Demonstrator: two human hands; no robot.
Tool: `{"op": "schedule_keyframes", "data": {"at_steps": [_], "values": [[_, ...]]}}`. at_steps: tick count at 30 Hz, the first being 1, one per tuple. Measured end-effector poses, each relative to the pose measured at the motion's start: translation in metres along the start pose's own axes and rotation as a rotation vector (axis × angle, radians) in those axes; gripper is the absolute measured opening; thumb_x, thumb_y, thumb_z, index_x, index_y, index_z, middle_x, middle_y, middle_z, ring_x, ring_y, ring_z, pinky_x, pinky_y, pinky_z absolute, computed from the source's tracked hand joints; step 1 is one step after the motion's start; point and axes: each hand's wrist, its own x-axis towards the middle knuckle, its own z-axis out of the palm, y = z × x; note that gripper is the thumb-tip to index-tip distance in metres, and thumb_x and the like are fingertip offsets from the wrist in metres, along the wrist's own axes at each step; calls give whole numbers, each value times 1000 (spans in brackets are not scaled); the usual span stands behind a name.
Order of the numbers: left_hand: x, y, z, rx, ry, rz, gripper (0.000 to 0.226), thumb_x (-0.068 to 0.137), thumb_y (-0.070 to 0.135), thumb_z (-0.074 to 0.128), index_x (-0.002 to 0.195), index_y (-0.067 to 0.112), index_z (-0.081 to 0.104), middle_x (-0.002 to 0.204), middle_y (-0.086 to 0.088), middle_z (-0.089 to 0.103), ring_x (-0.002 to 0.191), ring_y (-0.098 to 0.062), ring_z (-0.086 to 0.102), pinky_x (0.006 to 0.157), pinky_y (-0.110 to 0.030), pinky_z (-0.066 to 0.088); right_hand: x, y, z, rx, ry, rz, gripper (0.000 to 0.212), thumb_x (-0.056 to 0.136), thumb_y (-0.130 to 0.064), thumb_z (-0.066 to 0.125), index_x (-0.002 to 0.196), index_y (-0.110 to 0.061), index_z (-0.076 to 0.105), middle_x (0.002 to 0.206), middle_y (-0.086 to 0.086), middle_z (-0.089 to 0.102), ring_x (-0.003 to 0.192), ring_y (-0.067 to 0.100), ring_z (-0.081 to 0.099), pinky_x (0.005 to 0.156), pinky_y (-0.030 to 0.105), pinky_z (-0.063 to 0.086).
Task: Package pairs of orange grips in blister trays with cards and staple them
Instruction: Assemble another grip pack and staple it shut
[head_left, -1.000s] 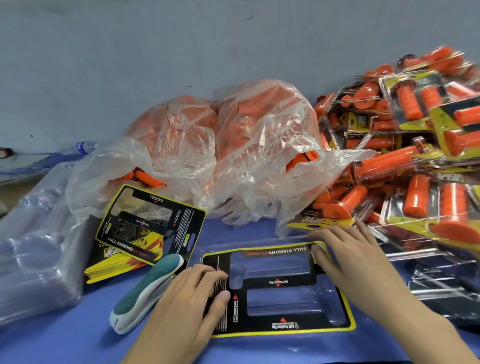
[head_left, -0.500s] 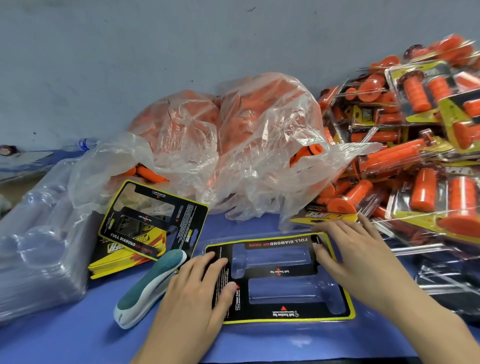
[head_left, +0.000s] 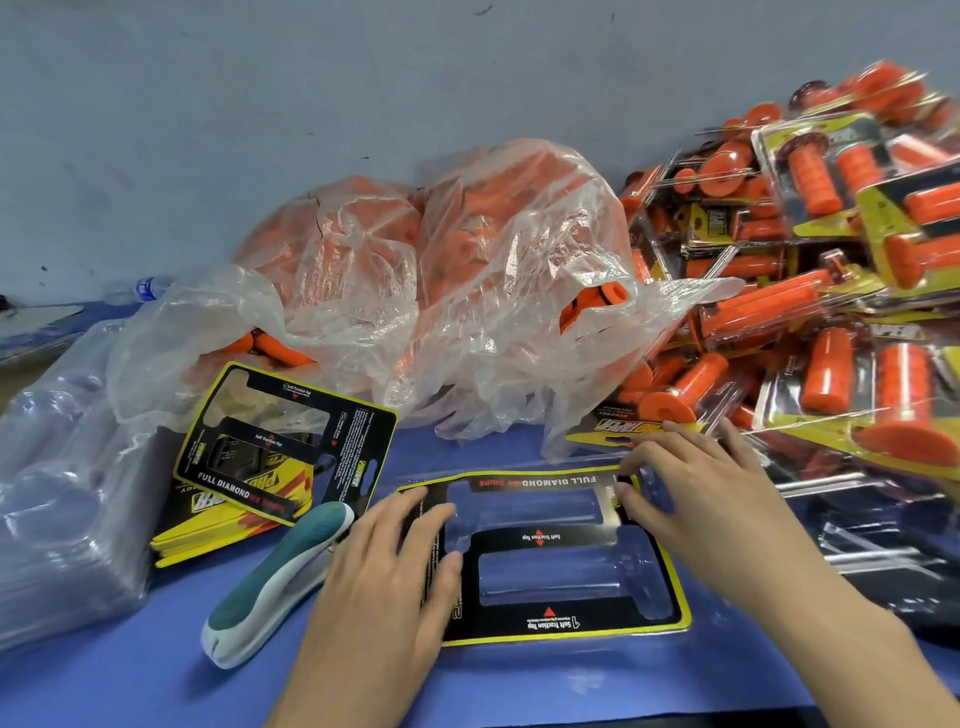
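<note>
The card (head_left: 540, 538) is lying print-up over the clear blister tray (head_left: 550, 579) on the blue table, right in front of the person, with both pockets showing through its two windows and nothing in them yet. Over the last second it has barely shifted; the hands have just been settling it flat. The left hand (head_left: 384, 577) is now pressing its near-left end, fingers laid out straighter than they were a moment ago. The right hand (head_left: 696, 488) is still steadying the far-right corner, fingers spread wide and holding nothing. To my eye the card is seated, so the grips come next. The stapler (head_left: 275, 577) is lying untouched just beside the left hand. The bag of loose orange grips (head_left: 467, 291) is slumping behind, with finished packs (head_left: 831, 312) piled to the right.
</note>
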Motion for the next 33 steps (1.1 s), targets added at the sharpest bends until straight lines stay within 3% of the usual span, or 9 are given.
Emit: {"op": "schedule_keyframes", "data": {"at_steps": [3, 7, 11, 18, 23, 25, 28, 31, 33], "values": [[2, 28, 6, -165, 97, 248, 34, 93, 37, 48, 118, 24, 68, 131, 0, 59, 120, -21, 56, 101, -35, 41, 0, -1, -1, 14, 35, -16, 20, 95, -53, 43, 103, -40, 55, 122, -20, 57, 135, 9, 41, 121, 42, 6], [0, 68, 21, -155, -19, 542, 28, 84, 38, 61, 111, 36, 68, 130, 3, 60, 123, -18, 56, 102, -36, 46, 0, -3, 0, 39, 114, -20, 15, 91, -43, 59, 88, -28, 59, 102, -12, 63, 115, 16, 57, 117, 46, 17], [1, 82, 28, -98, -132, 583, 30, 78, 35, 57, 104, 39, 70, 120, 8, 66, 114, -13, 62, 96, -32, 51, -2, -1, 2, 40, 134, -29, 15, 90, -40, 61, 84, -27, 58, 99, -11, 63, 109, 17, 59, 116, 48, 20], [5, 91, 35, -122, -59, 541, 23, 78, 23, 59, 98, 30, 69, 117, 1, 65, 110, -20, 61, 95, -33, 49, -1, 1, 4, 50, 133, -35, 16, 90, -40, 60, 83, -27, 57, 103, -9, 64, 111, 20, 58, 116, 48, 19], [-2, 88, 32, -219, -29, 564, 18, 84, 32, 62, 100, 29, 70, 117, 6, 65, 116, -14, 59, 95, -28, 48, -1, 2, 3, 66, 116, -28, 19, 89, -48, 52, 81, -30, 53, 106, -11, 62, 114, 18, 55, 118, 46, 16], [-3, 80, 27, -255, -1, 525, 20, 88, 36, 60, 105, 29, 69, 120, 6, 64, 116, -14, 59, 96, -28, 47, -1, 3, 3, 64, 112, -21, 20, 88, -48, 54, 81, -30, 55, 108, -10, 64, 116, 20, 55, 117, 47, 17], [-1, 59, 20, -226, -17, 317, 32, 96, 42, 45, 117, 28, 65, 133, 4, 57, 121, -16, 54, 101, -31, 41, -2, 2, 1, 72, 107, -17, 17, 87, -45, 59, 80, -30, 55, 112, -7, 65, 118, 23, 56, 117, 49, 19], [3, 31, 16, -206, -144, 4, 52, 98, 60, 18, 136, 38, 45, 151, 17, 30, 138, -3, 28, 110, -27, 33, -3, 2, -2, 87, 97, -18, 16, 88, -43, 60, 80, -31, 55, 117, -7, 64, 122, 23, 53, 117, 49, 18], [1, 14, 18, -199, -203, -101, 60, 90, 65, 9, 139, 43, 34, 151, 24, 19, 138, 4, 18, 108, -23, 32, -3, 1, -2, 88, 87, -15, 16, 89, -43, 59, 82, -30, 57, 121, -8, 63, 125, 22, 51, 118, 48, 16]]}}
